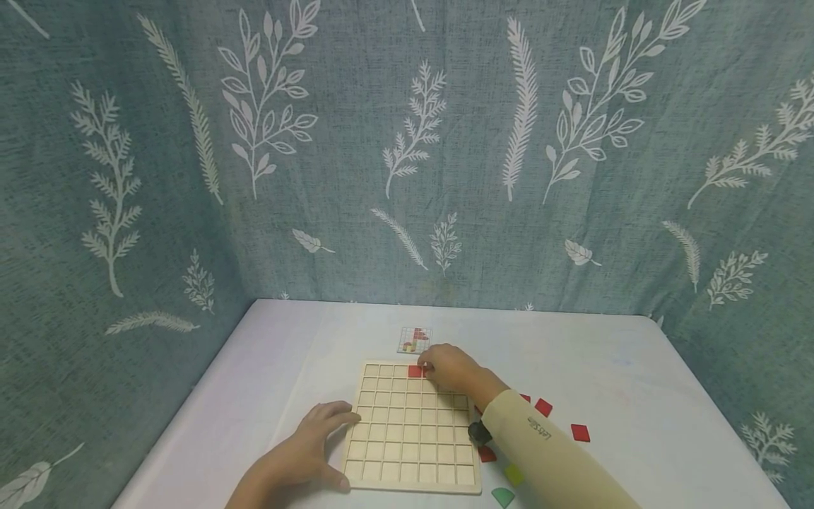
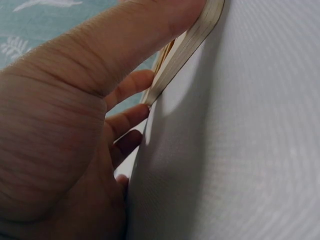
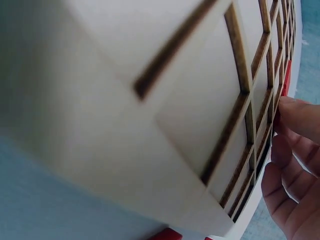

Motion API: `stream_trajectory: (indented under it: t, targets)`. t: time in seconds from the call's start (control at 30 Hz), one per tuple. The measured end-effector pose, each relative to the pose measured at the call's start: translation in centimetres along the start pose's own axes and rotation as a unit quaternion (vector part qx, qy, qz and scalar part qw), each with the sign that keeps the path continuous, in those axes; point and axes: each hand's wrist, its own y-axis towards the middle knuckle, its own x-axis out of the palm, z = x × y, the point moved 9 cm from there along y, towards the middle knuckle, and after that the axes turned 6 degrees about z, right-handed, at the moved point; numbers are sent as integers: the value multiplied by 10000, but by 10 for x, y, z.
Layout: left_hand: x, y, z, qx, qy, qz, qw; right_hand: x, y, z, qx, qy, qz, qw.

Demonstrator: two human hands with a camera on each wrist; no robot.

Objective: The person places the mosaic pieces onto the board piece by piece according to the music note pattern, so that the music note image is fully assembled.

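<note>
A pale wooden grid board [image 1: 410,431] lies on the white table, with a red square tile [image 1: 415,371] in its far row. My right hand [image 1: 450,367] reaches over the board's far right part and pinches another red tile at that row, right beside the first. Red shows at the thumb tip [image 3: 292,107] in the right wrist view; the fingers hide most of the held tile. My left hand [image 1: 311,442] rests by the board's left edge, fingers spread. Its thumb [image 2: 165,20] lies against the board's near corner in the left wrist view, other fingertips along the side.
Beyond the board lies a small pattern card [image 1: 415,340] with coloured shapes. Right of the board are scattered red tiles [image 1: 580,433], a yellow-green tile [image 1: 514,474] and a green quarter-round piece [image 1: 503,497], partly covered by the right sleeve [image 1: 553,445]. Patterned cloth [image 1: 407,155] hangs behind.
</note>
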Motion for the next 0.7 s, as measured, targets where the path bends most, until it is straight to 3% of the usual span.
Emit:
stream_trajectory:
  t: [0.2, 0.7]
  targets:
    - [0, 1, 0, 8, 11, -18, 10000, 0, -1, -1, 60, 270, -41, 9996]
    - [0, 0, 1, 94, 41, -5, 9999, 1, 1, -1, -96, 131, -82, 9998]
